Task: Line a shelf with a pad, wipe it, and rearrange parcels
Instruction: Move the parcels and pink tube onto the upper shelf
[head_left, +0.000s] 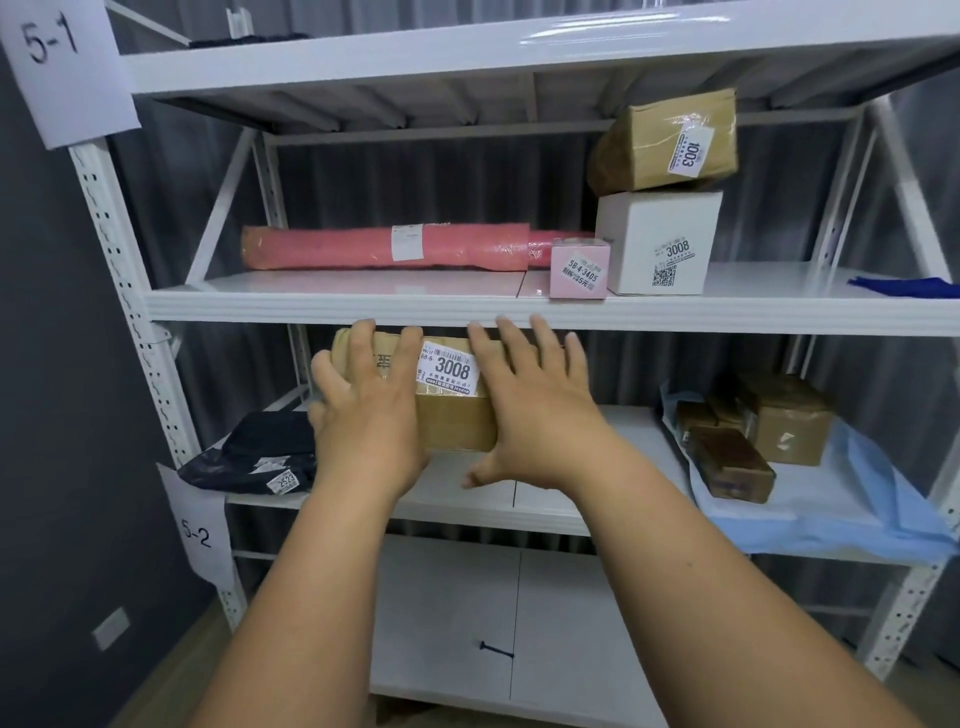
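Note:
A brown taped parcel (452, 410) labelled 3008 stands on the middle shelf (545, 506). My left hand (363, 415) presses on its left side and front, fingers curled over the top edge. My right hand (530, 400) lies flat against its right side with fingers spread. A light blue pad (831, 514) covers the right end of this shelf, with three brown parcels (753, 436) on it. A black bag parcel (260, 457) lies at the left end.
The shelf above (363, 301) holds a long pink roll (384, 247), a small pink box (579, 267), a white box (657, 241) with a brown parcel (665, 140) on top, and a blue cloth (909, 286) at the right edge. A grey wall is left.

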